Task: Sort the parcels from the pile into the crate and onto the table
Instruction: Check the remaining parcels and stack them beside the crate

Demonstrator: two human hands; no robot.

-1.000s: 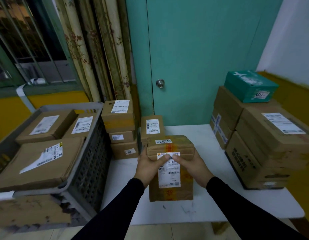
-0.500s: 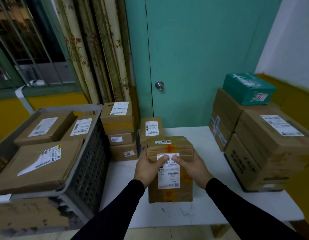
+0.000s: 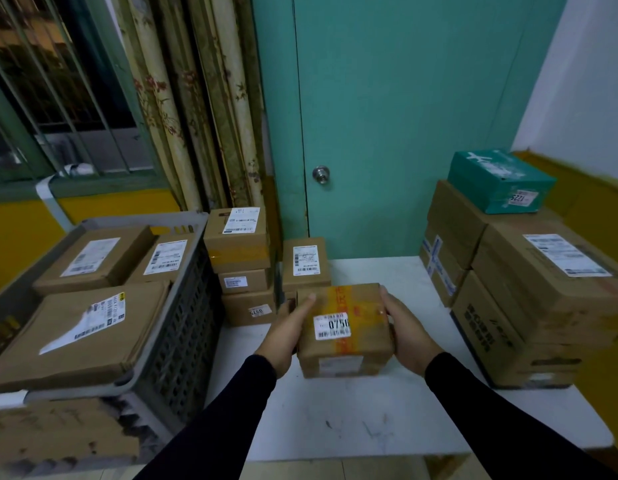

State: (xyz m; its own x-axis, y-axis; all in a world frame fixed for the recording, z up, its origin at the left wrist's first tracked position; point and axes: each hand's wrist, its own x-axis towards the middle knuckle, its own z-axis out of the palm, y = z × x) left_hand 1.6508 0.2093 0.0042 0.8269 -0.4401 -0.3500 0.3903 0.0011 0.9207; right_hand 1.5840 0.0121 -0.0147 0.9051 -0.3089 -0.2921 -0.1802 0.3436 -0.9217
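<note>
Over the middle of the white desk [image 3: 352, 427], a taped brown parcel [image 3: 345, 330] with a small white number label on top is held between both hands. The left hand [image 3: 288, 332] grips its left side, fingers [image 3: 306, 304] lying long across the top edge and thumb hidden beneath; the right hand [image 3: 409, 332] clasps the right side, fingers wrapped over the far corner. Whether the parcel's underside touches the desk cannot be told from this view.

To do this step well, judging from the layout, the person should keep the parcel level with a hand on each side, read the label, and then carry it low toward its place rather than swinging it past the stacks. If it goes on the desk, setting it square beside the small parcels at the back-left corner would keep the front edge free. If it goes left, it must clear the rim first.

The grey crate [image 3: 186, 337] stands off the desk's left edge and is filled to the rim: a large flat parcel [image 3: 82, 336] lies at its near end, with two smaller labelled parcels [image 3: 127, 258] behind it. Little room remains on top. At the desk's back-left corner, a stack of three boxes [image 3: 243, 265] stands beside another labelled box [image 3: 306, 261]. Along the right edge, the pile of big cartons [image 3: 529, 289] carries a green box [image 3: 501, 181] on top.
</note>
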